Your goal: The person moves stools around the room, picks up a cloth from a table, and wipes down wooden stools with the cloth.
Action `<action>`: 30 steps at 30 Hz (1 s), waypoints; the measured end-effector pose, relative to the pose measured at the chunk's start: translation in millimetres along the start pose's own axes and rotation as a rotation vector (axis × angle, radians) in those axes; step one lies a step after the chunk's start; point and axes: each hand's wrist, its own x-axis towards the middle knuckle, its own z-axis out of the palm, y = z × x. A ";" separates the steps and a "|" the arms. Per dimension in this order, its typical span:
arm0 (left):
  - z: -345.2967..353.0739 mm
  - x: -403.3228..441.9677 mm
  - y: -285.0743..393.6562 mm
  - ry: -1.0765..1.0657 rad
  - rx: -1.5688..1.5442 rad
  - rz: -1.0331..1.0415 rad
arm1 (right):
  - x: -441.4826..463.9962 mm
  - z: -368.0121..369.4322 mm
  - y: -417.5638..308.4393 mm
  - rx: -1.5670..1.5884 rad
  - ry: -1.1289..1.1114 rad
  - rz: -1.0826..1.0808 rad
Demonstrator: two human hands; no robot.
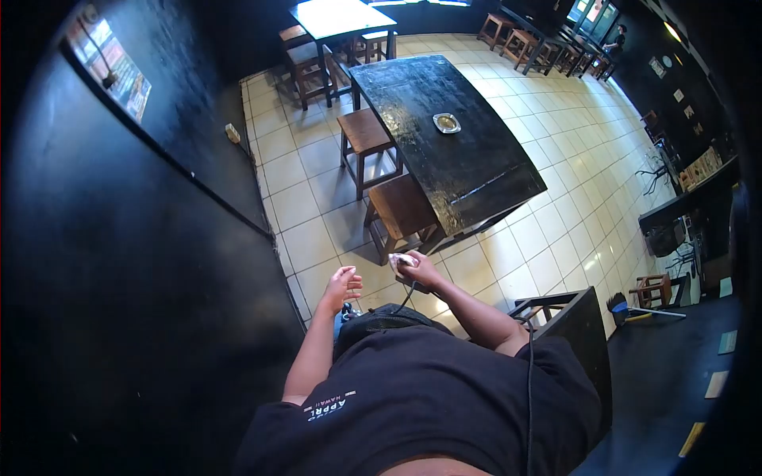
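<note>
My left hand (344,286) is in front of my body, its fingers apart and slightly curled, with nothing in it. To its right, my right hand (419,271) is closed around a crumpled whitish cloth (403,260). A dark cable runs down near the right hand toward my waist. Just beyond the hands is the nearest wooden stool (402,208), beside a long black table (468,151). A small square ashtray-like dish (447,123) lies on that table.
Another stool (366,132) stands along the table's left side. Farther off are a white-topped table (342,19) and more stools. A dark wall (143,206) runs along the left. At right are a black frame (587,325), a broom (617,308) and a distant person (618,40).
</note>
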 end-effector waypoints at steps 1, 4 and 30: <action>-7.2 6.1 13.5 -0.046 -0.005 -0.002 | 12.4 7.5 -5.9 0.003 0.008 0.004; -41.0 43.0 52.4 -0.026 0.084 -0.042 | 70.9 27.8 -16.9 0.178 0.069 -0.073; 23.9 303.3 181.2 -0.772 0.889 -0.242 | 224.1 64.5 -18.3 0.710 0.565 0.053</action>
